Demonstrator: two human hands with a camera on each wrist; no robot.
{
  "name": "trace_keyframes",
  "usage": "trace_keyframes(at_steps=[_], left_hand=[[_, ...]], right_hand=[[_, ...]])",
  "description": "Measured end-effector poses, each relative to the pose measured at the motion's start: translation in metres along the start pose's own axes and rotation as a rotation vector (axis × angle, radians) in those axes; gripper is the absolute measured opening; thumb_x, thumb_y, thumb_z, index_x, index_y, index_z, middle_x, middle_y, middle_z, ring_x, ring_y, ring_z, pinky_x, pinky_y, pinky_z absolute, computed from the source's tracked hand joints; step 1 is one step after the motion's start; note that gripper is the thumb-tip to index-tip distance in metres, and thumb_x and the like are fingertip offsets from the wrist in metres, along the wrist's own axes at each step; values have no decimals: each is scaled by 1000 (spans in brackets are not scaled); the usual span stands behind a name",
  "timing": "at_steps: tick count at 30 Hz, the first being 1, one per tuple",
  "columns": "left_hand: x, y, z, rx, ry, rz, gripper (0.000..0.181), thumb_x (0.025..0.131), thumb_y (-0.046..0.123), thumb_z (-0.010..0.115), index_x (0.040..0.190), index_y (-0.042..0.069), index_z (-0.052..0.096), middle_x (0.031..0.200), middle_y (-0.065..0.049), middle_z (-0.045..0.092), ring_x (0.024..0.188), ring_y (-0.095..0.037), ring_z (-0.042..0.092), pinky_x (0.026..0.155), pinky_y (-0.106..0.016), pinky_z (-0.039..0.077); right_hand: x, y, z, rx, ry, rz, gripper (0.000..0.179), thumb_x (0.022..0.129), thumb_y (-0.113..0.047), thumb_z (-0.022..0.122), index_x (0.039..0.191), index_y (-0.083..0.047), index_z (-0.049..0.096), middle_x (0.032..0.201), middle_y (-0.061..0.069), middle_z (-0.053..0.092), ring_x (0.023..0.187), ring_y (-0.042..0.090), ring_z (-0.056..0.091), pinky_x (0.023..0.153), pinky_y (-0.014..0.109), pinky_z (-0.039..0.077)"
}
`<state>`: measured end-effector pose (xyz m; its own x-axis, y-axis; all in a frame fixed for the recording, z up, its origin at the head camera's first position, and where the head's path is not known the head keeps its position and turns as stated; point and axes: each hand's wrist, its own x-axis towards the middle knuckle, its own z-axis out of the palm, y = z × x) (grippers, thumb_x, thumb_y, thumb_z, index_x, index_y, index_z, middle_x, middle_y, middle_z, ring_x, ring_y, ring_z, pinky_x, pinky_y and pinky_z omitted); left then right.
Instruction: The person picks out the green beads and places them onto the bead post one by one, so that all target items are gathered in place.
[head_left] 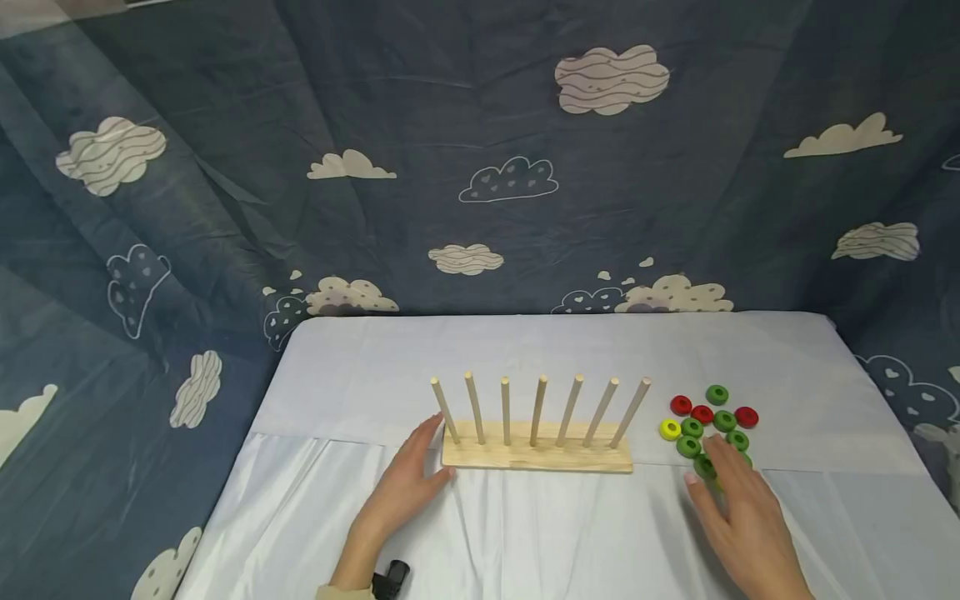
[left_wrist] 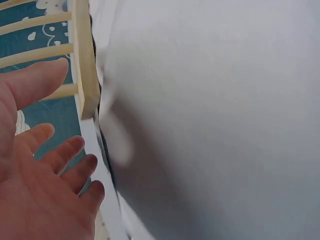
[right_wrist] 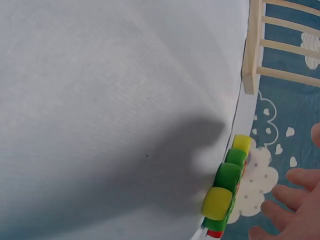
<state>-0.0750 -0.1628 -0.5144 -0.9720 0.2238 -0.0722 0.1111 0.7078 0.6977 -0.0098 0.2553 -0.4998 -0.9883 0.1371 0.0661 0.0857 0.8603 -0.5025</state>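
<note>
A wooden peg rack [head_left: 540, 458] with several upright pegs in a row stands on the white cloth. My left hand [head_left: 405, 487] is at its left end, thumb and fingers spread and nothing held between them. In the left wrist view the thumb overlaps the pegs beside the rack's base [left_wrist: 88, 75]. To the right lies a loose group of rings: red ones [head_left: 746, 417], green ones [head_left: 717, 394] and a yellow ring [head_left: 670, 429]. Over the near side of this group hovers my right hand [head_left: 750, 525], fingers relaxed and apart, hiding some rings. The right wrist view shows rings [right_wrist: 229, 176] beyond the fingertips.
White cloth [head_left: 555, 533] with creases covers the table. Behind and at both sides hangs a dark blue curtain [head_left: 420, 108] printed with clouds. A black strap and device [head_left: 390, 579] sit on the left wrist.
</note>
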Motion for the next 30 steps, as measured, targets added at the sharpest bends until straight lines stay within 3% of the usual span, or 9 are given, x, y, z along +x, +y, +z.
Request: trace_keyframes(at_steps=[4, 9, 15, 22, 30], left_hand=[[3, -1, 7, -45, -14, -25, 78, 90, 24, 71, 154, 8, 29, 156, -13, 33, 140, -35, 35, 111, -53, 32], [8, -2, 8, -72, 1, 24, 73, 90, 20, 72, 150, 1, 36, 153, -16, 36, 140, -35, 36, 112, -51, 32], [13, -6, 8, -108, -20, 48, 64, 88, 17, 74, 145, 7, 46, 153, -16, 38, 141, -34, 33, 113, -52, 30], [16, -7, 4, -111, -86, 44, 63, 91, 22, 71, 147, 11, 45, 155, -17, 34, 144, -35, 27, 112, -58, 27], [20, -13, 1, -132, -114, 36, 63, 91, 24, 71, 147, 12, 45, 156, -14, 33, 145, -33, 25, 113, -58, 26]], right_hand=[[-1, 2, 0, 36, 15, 5, 63, 103, -33, 52, 147, 8, 35, 148, 33, 33, 136, 52, 27, 108, 68, 21], [-2, 4, 0, 54, -5, 45, 65, 104, -37, 48, 148, 8, 32, 151, 32, 30, 137, 53, 26, 107, 69, 22], [-4, 6, 0, 57, -26, 91, 66, 105, -40, 45, 149, 7, 30, 152, 31, 28, 136, 54, 25, 105, 70, 23], [-4, 10, -1, 62, -50, 139, 68, 105, -41, 42, 150, 7, 27, 151, 32, 26, 137, 53, 22, 106, 69, 23], [-3, 16, -2, 71, -21, 162, 64, 102, -30, 53, 151, 3, 29, 145, 33, 33, 134, 54, 27, 104, 67, 28]])
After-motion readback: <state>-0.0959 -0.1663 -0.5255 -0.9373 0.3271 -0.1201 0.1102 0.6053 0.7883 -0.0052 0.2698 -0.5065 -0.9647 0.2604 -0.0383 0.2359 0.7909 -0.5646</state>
